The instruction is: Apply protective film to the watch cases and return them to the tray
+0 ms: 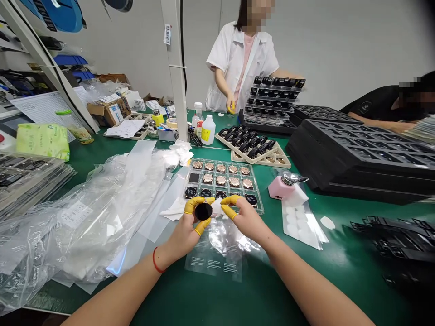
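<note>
My left hand [185,226], with yellow finger cots, grips a round black watch face [203,211] by its rim. Close beside it, my right hand [244,217] pinches a small white piece [216,206] that looks like a wipe; its far edge is hidden behind the fingers. Just beyond both hands lies a clear compartment tray [260,206] with rows of rose-gold watch cases [220,168] and a front row of black discs [251,199]. Beneath my hands are clear printed films [214,262]. A white tissue [173,210] lies at the tray's near left corner.
Plastic bags [88,222] cover the left side. To the right stand a pink pump bottle [282,186], white round stickers [299,219] and stacked black foam trays [360,163]. A beige tray [249,145] of black watches lies behind. A co-worker [243,59] stands across the table.
</note>
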`<state>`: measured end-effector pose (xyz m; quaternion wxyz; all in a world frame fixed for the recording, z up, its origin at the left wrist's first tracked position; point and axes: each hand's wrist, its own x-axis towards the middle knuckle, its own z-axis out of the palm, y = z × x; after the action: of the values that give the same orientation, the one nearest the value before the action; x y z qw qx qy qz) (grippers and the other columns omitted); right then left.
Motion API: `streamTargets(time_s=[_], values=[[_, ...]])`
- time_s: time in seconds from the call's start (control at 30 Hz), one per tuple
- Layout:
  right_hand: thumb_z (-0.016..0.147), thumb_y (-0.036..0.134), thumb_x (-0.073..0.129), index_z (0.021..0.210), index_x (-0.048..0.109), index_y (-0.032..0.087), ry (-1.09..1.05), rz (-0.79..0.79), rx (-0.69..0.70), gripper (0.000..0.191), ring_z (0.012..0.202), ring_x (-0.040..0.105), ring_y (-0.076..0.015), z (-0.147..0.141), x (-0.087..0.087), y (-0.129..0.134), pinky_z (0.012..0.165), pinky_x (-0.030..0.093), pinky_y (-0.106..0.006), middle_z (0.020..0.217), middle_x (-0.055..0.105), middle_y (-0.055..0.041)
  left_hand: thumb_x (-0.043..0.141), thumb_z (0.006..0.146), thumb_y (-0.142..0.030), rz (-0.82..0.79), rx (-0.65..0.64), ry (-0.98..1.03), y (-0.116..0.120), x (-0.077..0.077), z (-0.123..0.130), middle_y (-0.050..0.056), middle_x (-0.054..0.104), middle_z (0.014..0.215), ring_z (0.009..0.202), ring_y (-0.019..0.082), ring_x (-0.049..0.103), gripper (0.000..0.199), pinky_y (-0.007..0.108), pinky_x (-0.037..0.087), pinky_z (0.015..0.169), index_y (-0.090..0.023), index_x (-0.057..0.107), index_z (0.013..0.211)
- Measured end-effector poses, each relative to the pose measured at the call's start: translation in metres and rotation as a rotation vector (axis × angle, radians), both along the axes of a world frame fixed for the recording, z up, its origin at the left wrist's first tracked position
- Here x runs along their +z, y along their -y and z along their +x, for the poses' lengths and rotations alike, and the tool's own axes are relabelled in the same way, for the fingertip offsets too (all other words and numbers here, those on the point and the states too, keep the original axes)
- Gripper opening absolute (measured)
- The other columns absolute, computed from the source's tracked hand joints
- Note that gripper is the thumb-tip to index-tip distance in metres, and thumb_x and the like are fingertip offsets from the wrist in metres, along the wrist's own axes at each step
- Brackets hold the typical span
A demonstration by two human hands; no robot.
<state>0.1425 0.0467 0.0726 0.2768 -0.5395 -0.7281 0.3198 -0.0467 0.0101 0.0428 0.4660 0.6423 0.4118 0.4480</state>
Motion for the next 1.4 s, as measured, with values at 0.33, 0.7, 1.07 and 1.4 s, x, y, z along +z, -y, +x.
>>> streamTargets(time_s=[0.33, 0.7, 1.07, 1.4], values=[[0.076, 0.022, 0.050, 0.073, 0.056, 0.019, -0.206, -0.108, 0.049, 0.007, 0.083, 0.054, -0.0172, -0.005, 0.004, 0.000, 0.077, 0.043, -0.032, 0.083, 0.061, -0.0020, 0.048, 0.087, -0.022, 0.015, -0.096, -0.016, 0.004, 0.005, 0.004, 0.011, 0.030, 0.143, 0.125, 0.024, 0.043, 0.041, 0.041, 0.042, 0.101, -0.024, 0.033, 0.125], [0.078, 0.027, 0.054, 0.070, 0.053, 0.021, -0.245, -0.018, 0.127, 0.010, 0.100, 0.053, -0.0202, -0.007, 0.015, 0.016, 0.089, 0.040, -0.039, 0.103, 0.060, -0.0046, 0.064, 0.075, -0.021, -0.251, -0.162, 0.043, -0.002, 0.013, 0.004, 0.004, 0.060, 0.104, 0.086, 0.016, 0.060, 0.045, 0.032, 0.049, 0.081, -0.023, 0.044, 0.116], [0.079, 0.019, 0.049, 0.073, 0.054, 0.022, -0.121, 0.081, 0.114, 0.008, 0.087, 0.054, -0.0180, -0.013, 0.009, 0.018, 0.078, 0.042, -0.034, 0.089, 0.061, -0.0024, 0.061, 0.076, -0.019, -0.224, -0.176, 0.022, 0.000, 0.016, 0.003, 0.004, 0.058, 0.108, 0.089, 0.017, 0.060, 0.044, 0.031, 0.049, 0.081, -0.024, 0.045, 0.117], [0.079, 0.019, 0.049, 0.074, 0.052, 0.022, -0.045, 0.144, 0.103, 0.007, 0.087, 0.052, -0.0197, -0.014, 0.006, 0.020, 0.080, 0.040, -0.037, 0.087, 0.060, -0.0028, 0.060, 0.077, -0.017, -0.203, -0.176, 0.000, 0.000, 0.015, 0.003, 0.003, 0.058, 0.108, 0.089, 0.016, 0.059, 0.043, 0.032, 0.050, 0.082, -0.024, 0.044, 0.116]])
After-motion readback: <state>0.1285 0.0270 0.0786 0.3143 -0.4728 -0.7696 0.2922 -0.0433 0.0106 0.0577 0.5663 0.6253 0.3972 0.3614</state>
